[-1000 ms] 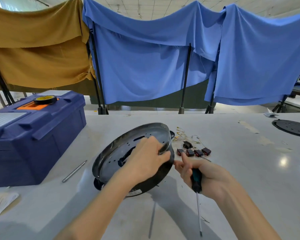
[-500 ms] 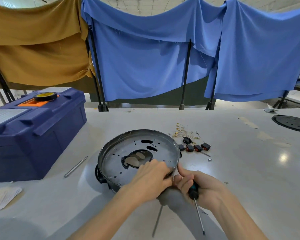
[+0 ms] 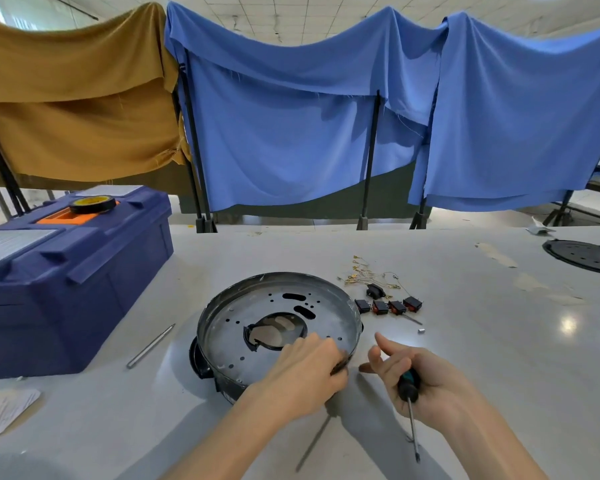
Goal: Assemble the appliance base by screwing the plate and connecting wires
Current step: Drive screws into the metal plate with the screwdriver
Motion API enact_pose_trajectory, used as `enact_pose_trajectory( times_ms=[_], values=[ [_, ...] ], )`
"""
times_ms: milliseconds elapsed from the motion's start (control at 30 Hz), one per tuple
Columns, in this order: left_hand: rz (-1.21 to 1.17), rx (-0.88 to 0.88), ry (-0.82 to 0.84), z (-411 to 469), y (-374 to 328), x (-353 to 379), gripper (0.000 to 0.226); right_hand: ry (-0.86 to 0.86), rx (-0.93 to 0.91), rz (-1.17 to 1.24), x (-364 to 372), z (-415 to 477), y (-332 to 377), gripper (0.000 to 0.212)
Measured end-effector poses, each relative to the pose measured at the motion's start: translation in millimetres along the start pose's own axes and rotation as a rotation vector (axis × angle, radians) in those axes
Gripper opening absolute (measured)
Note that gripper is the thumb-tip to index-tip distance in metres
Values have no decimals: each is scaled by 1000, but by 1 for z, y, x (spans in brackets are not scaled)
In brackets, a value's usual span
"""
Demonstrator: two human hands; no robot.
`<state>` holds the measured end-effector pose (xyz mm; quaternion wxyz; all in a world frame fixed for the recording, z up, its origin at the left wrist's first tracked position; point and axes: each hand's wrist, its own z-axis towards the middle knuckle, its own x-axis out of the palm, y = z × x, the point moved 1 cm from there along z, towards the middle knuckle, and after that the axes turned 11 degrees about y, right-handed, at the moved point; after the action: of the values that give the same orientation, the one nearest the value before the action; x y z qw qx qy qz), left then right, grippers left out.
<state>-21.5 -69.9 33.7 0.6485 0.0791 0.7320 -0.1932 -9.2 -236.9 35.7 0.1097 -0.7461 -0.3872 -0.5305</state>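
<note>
Plate [image 3: 229, 341] inside base [image 3: 291, 280] — left hand [image 3: 302, 375] seemingly at rim.

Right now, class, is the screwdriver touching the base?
Apart. The head view shows the screwdriver gripped in the right hand, off to the right of the base, clear of its rim.

Pale grey table [image 3: 465, 358], glossy, with tan residue patches [image 3: 496, 254] toward its far right.
Dark blue plastic toolbox [image 3: 66, 289], lid closed, at the left; an orange inset [image 3: 58, 216] in the lid, with a black-and-yellow tape roll [image 3: 92, 203] lying flat partly on it.
Slim metal rod [image 3: 150, 345] on the table just beside the toolbox.
Printed paper leaflet [image 3: 4, 412] at the near left edge.
Round black perforated disc [image 3: 582, 254] at the far right edge, partly cut off.
Backdrop: mustard cloth [image 3: 73, 109] and blue cloths [image 3: 291, 133] draped over black stands [image 3: 369, 161].
</note>
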Motion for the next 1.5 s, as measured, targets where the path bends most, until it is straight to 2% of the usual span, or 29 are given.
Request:
enact_pose_trajectory(
  times_ms=[100,167,267,333,367,467,533,600,800,1000,1200,1500],
  values=[
    [-33,7,18,2,3,0,34,8,-123,-16,2,2,14,32],
    [-88,43,40,1,5,-3,39,18,-189,-112,5,5,23,27],
    [-378,70,116,1,16,-14,51,20,-223,-308,14,11,32,11],
    [-510,60,155,6,25,-17,36,36,-251,-342,21,17,35,10],
    [-496,56,166,9,27,-16,25,47,-277,-330,25,20,37,12],
    [-401,56,149,20,30,-11,44,97,-398,-221,33,26,45,17],
    [-403,46,174,24,32,-11,45,113,-495,-165,36,28,52,23],
    [-470,26,198,26,37,-11,46,99,-581,-163,38,30,55,25],
    [-434,63,224,24,35,-10,45,-12,-753,-146,40,30,56,41],
    [-428,99,306,10,28,-5,46,7,-880,-367,46,23,40,42],
    [-509,96,326,4,27,-2,48,73,-901,-577,50,20,25,53],
    [-556,77,347,5,28,-1,52,110,-938,-624,47,25,16,55]
  ],
)
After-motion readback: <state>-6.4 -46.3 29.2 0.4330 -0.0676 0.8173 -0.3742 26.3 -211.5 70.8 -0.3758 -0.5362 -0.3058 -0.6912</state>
